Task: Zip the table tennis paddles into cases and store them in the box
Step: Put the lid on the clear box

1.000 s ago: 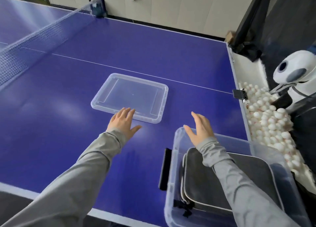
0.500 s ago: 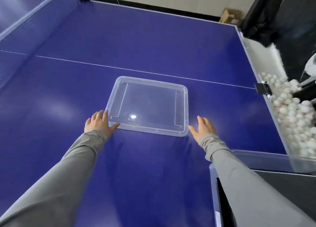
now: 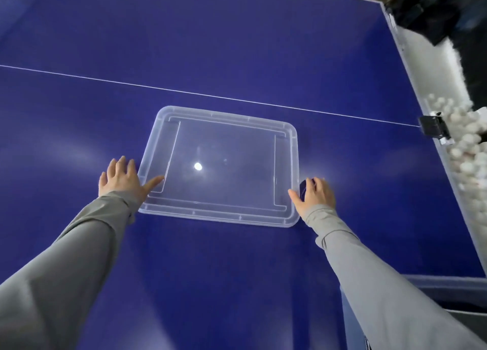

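Lying flat on the blue surface, the clear lid sits near the middle, just below the white line that crosses the surface from left to right. A small bright spot of light reflects at the lid's centre.

The left hand is at the lid's left short edge. Its fingers are straight and spread, resting on the surface just beside the rim, and the thumb lies over the lid's near-left corner, touching it. Nothing is gripped by this hand; it is open.

The right hand is at the lid's right short edge, near the near-right corner. The thumb points toward the rim and seems to touch it; the fingers are relaxed and a bit bent, w/ the tips down beside the rim. Whether they go under the edge I cannot tell. This hand also looks open, not closed around anything.

Both arms are in grey sleeves and reach forward from the bottom of the view.

The box shows only at the bottom right corner: a bit of its clear rim, w/ something dark inside, prob. a case, mostly hidden by the right sleeve. The box is well apart from the lid.

Along the right side of the surface a white tray holds many white balls, blurred. A small black clamp sits on the surface edge where the white line ends.
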Available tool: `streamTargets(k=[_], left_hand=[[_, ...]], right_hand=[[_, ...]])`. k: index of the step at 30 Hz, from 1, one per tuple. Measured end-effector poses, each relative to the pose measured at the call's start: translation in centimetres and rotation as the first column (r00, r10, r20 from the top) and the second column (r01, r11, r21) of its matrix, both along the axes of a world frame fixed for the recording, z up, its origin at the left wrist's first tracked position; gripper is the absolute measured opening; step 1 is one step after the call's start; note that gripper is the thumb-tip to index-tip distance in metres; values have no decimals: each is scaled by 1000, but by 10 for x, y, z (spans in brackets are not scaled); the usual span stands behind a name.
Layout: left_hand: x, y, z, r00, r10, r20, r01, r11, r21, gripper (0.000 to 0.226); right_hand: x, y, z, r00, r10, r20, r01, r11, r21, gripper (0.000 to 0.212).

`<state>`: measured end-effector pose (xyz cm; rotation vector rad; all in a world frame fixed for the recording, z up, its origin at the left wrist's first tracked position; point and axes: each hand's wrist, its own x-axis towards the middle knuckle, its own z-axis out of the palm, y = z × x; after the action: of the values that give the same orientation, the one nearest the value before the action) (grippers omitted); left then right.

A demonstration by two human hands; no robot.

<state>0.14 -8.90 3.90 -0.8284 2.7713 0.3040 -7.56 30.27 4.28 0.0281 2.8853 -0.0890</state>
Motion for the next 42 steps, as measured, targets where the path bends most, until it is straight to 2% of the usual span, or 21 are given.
streamTargets(k=[3, 7, 10, 16, 21, 25, 34, 42], left_hand=[[-5, 5, -7, 1000, -12, -16, 12, 999, 48, 87], [-10, 15, -12, 995, 54, -83, -46, 995, 93, 90], [-8, 18, -13, 988, 98, -117, -81, 987, 140, 90], [-3, 26, -3, 975, 166, -148, -130, 965, 228, 87], [1, 37, 20, 957, 233, -174, -163, 926, 341, 89], [6, 42, 43, 935, 263, -239, -120, 867, 483, 92], [26, 78, 104, 883, 282, -374, -60, 860, 507, 91], [66, 168, 152, 865, 253, -434, 3, 861, 508, 97]], right_hand=[[1, -4, -6, 1000, -12, 20, 13, 999, -30, 62], [3, -11, -11, 1000, -19, 15, 20, 994, -110, 66], [1, -16, -12, 997, -75, -3, 73, 973, -217, 68], [-1, -10, -1, 984, -173, -41, 143, 907, -395, 66], [3, -6, 22, 971, -237, 14, 203, 798, -567, 67], [13, 2, 44, 965, -262, -10, 201, 763, -615, 68], [37, 46, 112, 938, -303, -166, 114, 725, -679, 68], [74, 138, 158, 912, -345, -221, 92, 697, -711, 66]])
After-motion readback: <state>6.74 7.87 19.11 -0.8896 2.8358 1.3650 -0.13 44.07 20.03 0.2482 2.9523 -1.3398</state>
